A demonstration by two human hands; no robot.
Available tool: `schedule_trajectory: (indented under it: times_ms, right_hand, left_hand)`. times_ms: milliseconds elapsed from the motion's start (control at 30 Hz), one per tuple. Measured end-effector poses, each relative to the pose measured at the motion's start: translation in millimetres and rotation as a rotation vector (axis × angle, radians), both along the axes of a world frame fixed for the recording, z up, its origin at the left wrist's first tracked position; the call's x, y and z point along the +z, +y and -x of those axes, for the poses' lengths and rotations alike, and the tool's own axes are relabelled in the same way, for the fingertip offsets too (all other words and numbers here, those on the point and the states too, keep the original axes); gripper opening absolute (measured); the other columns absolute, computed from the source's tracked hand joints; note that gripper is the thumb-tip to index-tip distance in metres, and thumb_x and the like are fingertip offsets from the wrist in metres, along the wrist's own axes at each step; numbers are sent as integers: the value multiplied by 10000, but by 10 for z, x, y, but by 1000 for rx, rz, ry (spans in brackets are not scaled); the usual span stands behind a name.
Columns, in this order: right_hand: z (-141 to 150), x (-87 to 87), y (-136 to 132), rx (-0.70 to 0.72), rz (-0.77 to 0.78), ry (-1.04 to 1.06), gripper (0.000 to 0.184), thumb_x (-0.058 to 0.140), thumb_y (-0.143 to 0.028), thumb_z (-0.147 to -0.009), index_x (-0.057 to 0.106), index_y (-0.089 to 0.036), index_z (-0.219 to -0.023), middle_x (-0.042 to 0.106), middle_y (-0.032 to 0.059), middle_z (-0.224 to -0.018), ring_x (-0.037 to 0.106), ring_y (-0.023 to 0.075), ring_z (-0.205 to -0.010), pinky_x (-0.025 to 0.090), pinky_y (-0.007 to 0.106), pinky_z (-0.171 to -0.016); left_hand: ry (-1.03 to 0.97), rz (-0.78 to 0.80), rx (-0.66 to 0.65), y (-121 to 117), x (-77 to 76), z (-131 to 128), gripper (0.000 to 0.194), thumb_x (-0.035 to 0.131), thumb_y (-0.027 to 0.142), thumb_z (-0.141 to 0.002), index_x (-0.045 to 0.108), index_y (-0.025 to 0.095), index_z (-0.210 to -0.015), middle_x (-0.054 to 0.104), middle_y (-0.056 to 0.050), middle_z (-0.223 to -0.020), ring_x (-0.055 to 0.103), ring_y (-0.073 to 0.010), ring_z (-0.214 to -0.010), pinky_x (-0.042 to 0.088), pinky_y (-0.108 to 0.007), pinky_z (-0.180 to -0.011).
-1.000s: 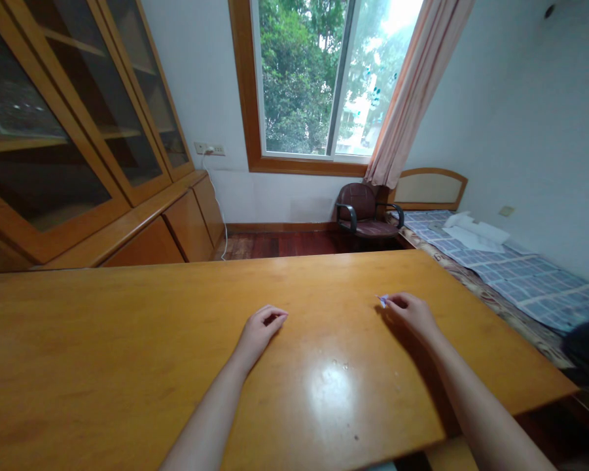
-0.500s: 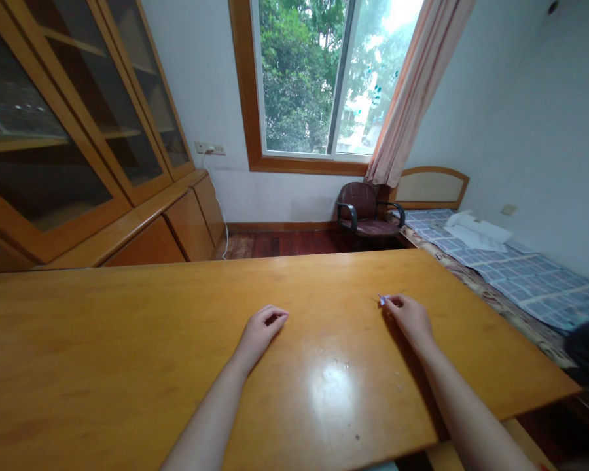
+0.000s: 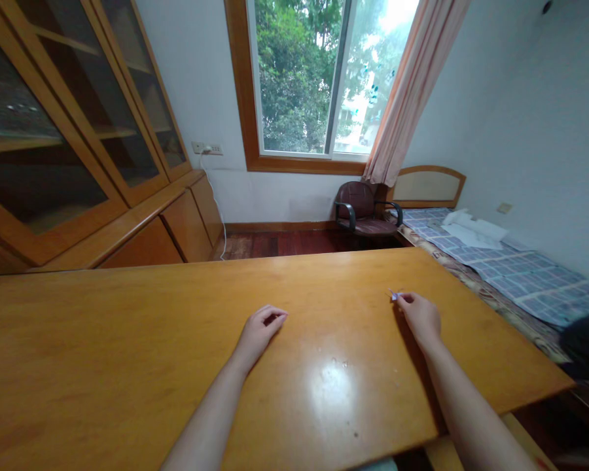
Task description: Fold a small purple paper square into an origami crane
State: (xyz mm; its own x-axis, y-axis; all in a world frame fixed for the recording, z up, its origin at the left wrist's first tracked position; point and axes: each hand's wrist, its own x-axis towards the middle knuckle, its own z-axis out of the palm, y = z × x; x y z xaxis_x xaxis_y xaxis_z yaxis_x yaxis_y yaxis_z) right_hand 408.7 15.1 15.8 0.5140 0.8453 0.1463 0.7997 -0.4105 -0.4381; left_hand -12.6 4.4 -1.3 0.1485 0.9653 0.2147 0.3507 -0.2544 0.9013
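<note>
My right hand (image 3: 420,318) is closed in a pinch just above the right part of the wooden table (image 3: 127,347). Between its fingertips is a small purple-and-white piece (image 3: 395,297), with thin strands sticking out on its left side. It is too small to tell what kind of thing it is. On the tabletop, left of the middle, rests my left hand (image 3: 262,329). Its fingers are curled and the tips meet the thumb, with nothing showing in them.
A few small marks or drops (image 3: 338,362) dot the table near its front. Beyond the far edge stand a maroon armchair (image 3: 366,209) and a bed (image 3: 515,275) with a checked cover. Glass-door cabinets (image 3: 142,229) line the left wall.
My right hand has moved a little to the right, the small purple-and-white piece still in its pinch. My left hand has stayed in place.
</note>
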Motion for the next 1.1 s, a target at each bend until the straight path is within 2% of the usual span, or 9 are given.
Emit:
schedule_trajectory:
  times_ms: [133, 333, 500, 633, 800, 900, 967, 1100]
  right_hand:
    - [-47, -5, 3, -6, 48, -29, 351, 540, -477, -852, 780, -227, -910, 757, 83, -859, 681, 248, -776, 349, 273, -554]
    - [-65, -1, -56, 23, 17, 2, 465, 490, -572, -862, 775, -205, -876, 753, 100, -826, 683, 264, -757, 367, 283, -549]
    - [-125, 53, -116, 3, 21, 57, 424, 461, -503, -870, 760, -203, -852, 750, 80, -775, 687, 249, -740, 372, 273, -562]
    - [-180, 80, -149, -17, -42, 45, 414, 456, -467, -853, 751, -179, -819, 740, 101, -737, 676, 240, -691, 383, 273, -572]
    - [-153, 88, -206, 61, -99, 33, 438, 452, -507, -839, 716, -177, -724, 721, 97, -697, 651, 235, -653, 383, 276, -571]
    - [-60, 95, -249, 150, -126, 70, 504, 436, -579, -855, 685, -178, -679, 684, 72, -633, 623, 222, -609, 375, 277, -558]
    - [36, 101, -272, 293, -164, 106, 531, 432, -608, -871, 672, -176, -679, 676, 65, -644, 619, 216, -626, 395, 281, -580]
    - [293, 119, -298, 612, -188, 163, 454, 455, -534, -914, 680, -174, -754, 704, 83, -766, 637, 227, -732, 480, 322, -686]
  left_hand:
    - [8, 8, 5, -5, 21, -6, 224, 614, 385, -837, 716, 186, -819, 680, -47, -819, 629, -202, -801, 469, -301, -760]
    - [3, 12, 5, -7, 10, -1, 233, 611, 396, -839, 712, 187, -816, 672, -44, -812, 627, -199, -796, 473, -295, -754]
    - [-10, 12, 16, -7, 9, -5, 244, 626, 412, -833, 719, 187, -818, 685, -45, -818, 632, -198, -788, 482, -287, -737]
    - [-18, 19, 18, -7, 0, -9, 252, 631, 421, -836, 725, 188, -823, 694, -50, -834, 637, -199, -792, 492, -281, -723]
    - [-32, 27, 21, -7, -22, -4, 247, 626, 412, -846, 725, 186, -835, 683, -43, -815, 633, -189, -761, 493, -275, -697]
    - [-35, 14, 24, -7, -22, -3, 250, 594, 401, -871, 713, 186, -831, 673, -39, -812, 633, -182, -757, 498, -277, -709]
    - [-20, -22, 36, -8, -14, -13, 246, 572, 388, -883, 709, 187, -845, 674, -46, -844, 643, -185, -791, 511, -286, -738]
    - [84, -133, 13, -15, 24, -62, 224, 541, 338, -897, 693, 198, -983, 670, -74, -1021, 653, -201, -946, 537, -331, -857]
